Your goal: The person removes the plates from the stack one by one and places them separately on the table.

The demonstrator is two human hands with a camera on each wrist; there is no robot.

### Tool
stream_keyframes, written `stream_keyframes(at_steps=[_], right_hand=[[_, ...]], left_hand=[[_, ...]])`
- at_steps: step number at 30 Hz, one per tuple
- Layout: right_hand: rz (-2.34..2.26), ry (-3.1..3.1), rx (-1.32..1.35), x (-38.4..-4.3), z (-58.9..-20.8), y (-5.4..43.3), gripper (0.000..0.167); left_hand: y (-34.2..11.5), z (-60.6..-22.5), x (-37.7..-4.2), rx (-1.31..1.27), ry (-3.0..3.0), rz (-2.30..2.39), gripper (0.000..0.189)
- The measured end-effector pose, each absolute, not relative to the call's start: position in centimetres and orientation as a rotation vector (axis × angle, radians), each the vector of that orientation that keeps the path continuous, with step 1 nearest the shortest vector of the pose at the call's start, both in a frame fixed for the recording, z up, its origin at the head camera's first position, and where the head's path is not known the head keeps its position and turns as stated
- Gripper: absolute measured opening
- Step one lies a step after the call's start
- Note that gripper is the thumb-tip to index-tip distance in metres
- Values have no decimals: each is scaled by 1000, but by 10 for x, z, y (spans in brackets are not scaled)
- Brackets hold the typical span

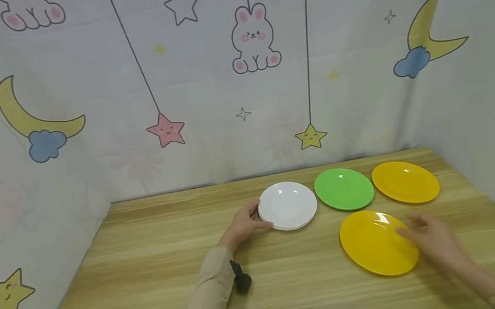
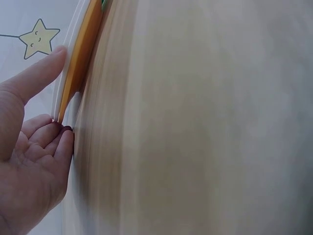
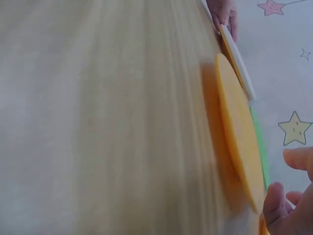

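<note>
My left hand (image 1: 244, 224) holds the left edge of a stack of white plates (image 1: 288, 205). In the left wrist view its thumb is at the white rims (image 2: 68, 54), and the curled fingers reach the lower edge, where an orange-yellow plate (image 2: 84, 49) lies under the white ones. A yellow plate (image 1: 376, 243) is at the front right, tilted over its shadow in the right wrist view. At its right edge is my right hand (image 1: 432, 239), slightly blurred, thumb and fingers spread apart, fingertips (image 3: 275, 193) right by the rim.
Behind the front yellow plate, a green plate (image 1: 344, 189) and another yellow plate (image 1: 405, 182) lie side by side to the right of the white stack. The wood-grain table (image 1: 150, 273) meets a printed cloth backdrop (image 1: 208, 75) at the back and sides.
</note>
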State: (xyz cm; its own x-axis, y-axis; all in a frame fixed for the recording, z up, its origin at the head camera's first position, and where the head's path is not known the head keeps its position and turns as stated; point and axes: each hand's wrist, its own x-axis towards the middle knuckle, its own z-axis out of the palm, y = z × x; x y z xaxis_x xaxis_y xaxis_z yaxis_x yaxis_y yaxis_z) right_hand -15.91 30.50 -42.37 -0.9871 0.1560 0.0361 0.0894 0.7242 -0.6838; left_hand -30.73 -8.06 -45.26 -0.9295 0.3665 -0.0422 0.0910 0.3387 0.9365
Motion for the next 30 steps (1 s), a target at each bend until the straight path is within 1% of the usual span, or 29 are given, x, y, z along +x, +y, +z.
stream_keyframes(at_steps=[7,12,16,25,30], right_hand=[[1353,-2867,-95,-190,-410,278,69],[1572,-2843,1,-210,-403,251,64],[1664,-2810,21,-223,-400,232,62],[1786,-2767,38,-246,-413,201,58],[1821,-2782,-45,-257,-420,184,58]], left_hand=[[-81,-450,-306,412,2384,1594,84],[-81,-450,-305,388,2389,1592,83],[-81,-452,-306,393,2381,1602,84],[-81,-453,-307,397,2365,1620,84],[-81,-453,-307,399,2355,1634,84]])
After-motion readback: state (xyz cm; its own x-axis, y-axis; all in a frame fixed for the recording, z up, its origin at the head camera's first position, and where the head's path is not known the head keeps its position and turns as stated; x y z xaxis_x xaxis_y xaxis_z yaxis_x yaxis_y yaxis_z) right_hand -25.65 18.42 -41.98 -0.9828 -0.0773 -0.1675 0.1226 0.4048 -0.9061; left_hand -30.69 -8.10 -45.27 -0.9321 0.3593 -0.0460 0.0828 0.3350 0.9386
